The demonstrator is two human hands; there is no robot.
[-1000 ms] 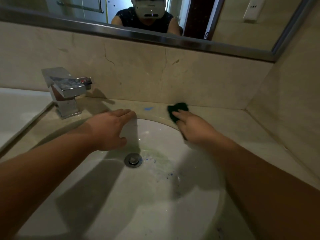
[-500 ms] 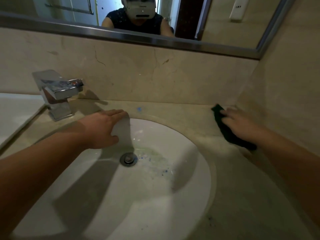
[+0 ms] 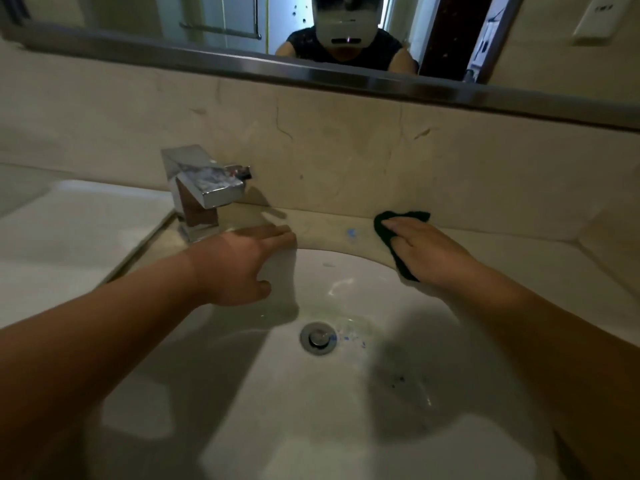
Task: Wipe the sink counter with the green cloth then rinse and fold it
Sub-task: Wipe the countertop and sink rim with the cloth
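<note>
The green cloth [image 3: 384, 226] lies flat on the beige stone counter [image 3: 322, 226] behind the white sink basin [image 3: 311, 393], close to the backsplash. My right hand [image 3: 429, 251] presses down on the cloth with flat fingers and covers most of it. A small blue smear [image 3: 351, 233] marks the counter just left of the cloth. My left hand [image 3: 239, 265] rests palm down on the basin's back left rim, holding nothing.
A square chrome tap [image 3: 204, 190] stands at the back left of the basin. The drain plug [image 3: 318, 337] sits mid-basin with blue specks beside it. A mirror [image 3: 311, 32] runs above the backsplash. The counter's right corner meets a side wall [image 3: 613, 216].
My right hand has swept the cloth from the far right corner of the counter back leftwards to just right of the blue smear. The left hand stays on the rim.
</note>
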